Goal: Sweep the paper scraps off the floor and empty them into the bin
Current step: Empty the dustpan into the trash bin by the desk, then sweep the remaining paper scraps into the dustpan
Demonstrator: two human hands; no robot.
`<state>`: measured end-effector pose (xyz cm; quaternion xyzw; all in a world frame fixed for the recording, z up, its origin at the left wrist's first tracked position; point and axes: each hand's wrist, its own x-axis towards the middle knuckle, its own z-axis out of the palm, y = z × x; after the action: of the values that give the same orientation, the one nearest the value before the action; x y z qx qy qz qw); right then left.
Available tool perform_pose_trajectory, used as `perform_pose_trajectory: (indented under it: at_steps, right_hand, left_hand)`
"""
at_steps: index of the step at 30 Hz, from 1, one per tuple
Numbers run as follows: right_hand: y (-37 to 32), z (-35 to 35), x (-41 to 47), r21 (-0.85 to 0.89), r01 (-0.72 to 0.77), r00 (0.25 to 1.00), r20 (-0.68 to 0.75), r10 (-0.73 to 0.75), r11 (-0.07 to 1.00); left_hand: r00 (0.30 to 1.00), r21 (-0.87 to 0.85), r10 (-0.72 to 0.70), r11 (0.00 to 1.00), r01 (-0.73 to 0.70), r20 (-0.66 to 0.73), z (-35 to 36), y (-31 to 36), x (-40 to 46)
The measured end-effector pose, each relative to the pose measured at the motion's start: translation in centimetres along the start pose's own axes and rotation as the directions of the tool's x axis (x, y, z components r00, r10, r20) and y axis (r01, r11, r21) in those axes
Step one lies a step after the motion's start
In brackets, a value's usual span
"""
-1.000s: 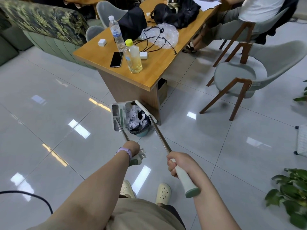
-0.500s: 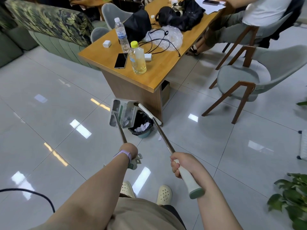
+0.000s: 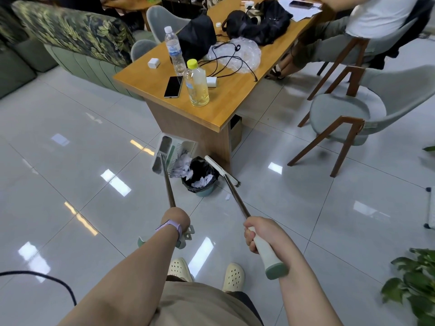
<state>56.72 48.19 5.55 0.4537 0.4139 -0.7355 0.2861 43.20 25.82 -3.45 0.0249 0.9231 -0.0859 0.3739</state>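
My left hand grips the long metal handle of a pale dustpan, which is tilted over the bin. White paper scraps slide from the pan toward the small bin, which has a black liner and holds more scraps. My right hand grips the white and green handle of the broom, whose head rests just right of the bin. One small scrap lies on the floor tiles beside the bin.
A wooden table with bottles, a phone, bags and cables stands right behind the bin. A grey chair is to the right, a seated person beyond it. Green sofa at left, a plant at right, a black cable at lower left.
The broom head has moved from across the dustpan mouth to the right of the bin. The dustpan is tipped, and scraps have dropped into the bin. The view moved closer.
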Motion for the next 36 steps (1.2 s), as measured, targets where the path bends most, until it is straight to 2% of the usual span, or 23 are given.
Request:
perform_pose_trajectory:
  at_steps: [1, 2, 3, 4, 5, 7, 8, 10, 15, 17, 20, 22, 24, 26, 27, 29, 31, 36]
  right_hand:
    - [0.0, 0.0, 0.1, -0.005, 0.0, 1.0, -0.002, 0.0, 1.0]
    - [0.0, 0.0, 0.1, -0.007, 0.003, 1.0, -0.004, -0.003, 1.0]
    - [0.0, -0.1, 0.0, -0.009, 0.007, 1.0, -0.008, -0.008, 1.0]
    - [0.0, -0.1, 0.0, -0.012, 0.014, 1.0, -0.013, -0.015, 1.0]
    - [-0.1, -0.1, 0.0, -0.015, 0.021, 1.0, -0.017, -0.021, 1.0]
    - [-0.1, -0.1, 0.0, -0.015, 0.025, 1.0, -0.017, -0.025, 1.0]
    - [-0.1, 0.0, -0.1, -0.014, 0.025, 1.0, -0.014, -0.026, 1.0]
    - [-0.2, 0.1, -0.3, -0.02, 0.034, 0.999, -0.019, -0.035, 0.999]
    - [-0.3, 0.5, -1.0, -0.039, 0.056, 0.998, -0.021, -0.057, 0.998]
    - [-0.3, 0.7, -1.1, -0.039, 0.055, 0.998, -0.021, -0.056, 0.998]
    - [-0.1, 1.0, -1.1, -0.043, 0.056, 0.998, -0.021, -0.057, 0.998]
    - [-0.1, 1.3, -1.1, -0.058, 0.062, 0.998, -0.024, -0.064, 0.996]
    - [0.0, 1.5, -1.1, -0.068, 0.061, 0.998, -0.022, -0.063, 0.996]
    - [0.2, 1.6, -1.0, -0.069, 0.054, 0.998, -0.021, -0.056, 0.996]
    - [0.4, 1.8, -1.0, -0.072, 0.053, 0.998, -0.021, -0.055, 0.996]
    - [0.5, 2.0, -0.9, -0.077, 0.053, 0.998, -0.02, -0.054, 0.996]
    - [0.7, 2.3, -0.8, -0.069, 0.046, 0.999, -0.016, -0.047, 0.997]
    - [1.3, 4.3, -1.1, -0.085, 0.048, 0.998, -0.025, -0.05, 0.995]
  left_hand:
    - [0.998, -0.115, -0.042, 0.993, 0.037, -0.042, 0.2, 0.0, -0.2]
    - [0.996, -0.14, -0.041, 0.99, 0.029, -0.081, 0.0, -0.3, -0.7]
    - [0.998, -0.168, -0.063, 0.984, 0.059, -0.02, -0.5, -0.2, -1.4]
    - [0.999, -0.099, -0.021, 0.995, 0.025, 0.042, -0.6, -0.3, -1.4]
    - [0.999, -0.108, 0.003, 0.994, 0.001, 0.038, 0.0, -0.5, -1.2]
    - [0.996, -0.125, -0.057, 0.99, 0.065, 0.07, 0.6, -0.7, -1.0]
    - [0.995, -0.106, -0.042, 0.993, 0.052, 0.095, 0.7, -1.0, -0.7]
    - [0.999, -0.117, 0.019, 0.993, -0.015, 0.03, 1.7, -1.5, -0.2]
    - [0.998, -0.185, -0.048, 0.981, 0.056, 0.045, 1.2, -1.6, 0.3]
    - [0.997, -0.16, -0.07, 0.985, 0.072, 0.019, 0.8, -1.2, -0.4]
    - [0.999, 0.005, 0.026, 1.0, -0.026, -0.046, 1.0, -1.1, 0.0]
    - [0.998, 0.068, 0.03, 0.997, -0.027, -0.051, 0.7, -1.2, 0.0]
    - [0.999, 0.058, -0.006, 0.998, 0.003, 0.049, 0.3, -1.1, -0.7]
    - [1.0, 0.043, -0.016, 0.999, 0.015, 0.025, 0.2, -1.3, -1.2]
    - [0.998, 0.084, -0.026, 0.996, 0.021, 0.058, 0.5, -1.7, -1.2]
    - [0.992, 0.054, -0.057, 0.997, 0.052, 0.11, 1.6, -2.9, 0.2]
    - [0.991, 0.157, -0.032, 0.987, 0.012, 0.128, 3.3, -4.4, 2.9]
    - [0.999, -0.096, 0.034, 0.995, -0.03, 0.039, 1.7, -5.2, -1.9]
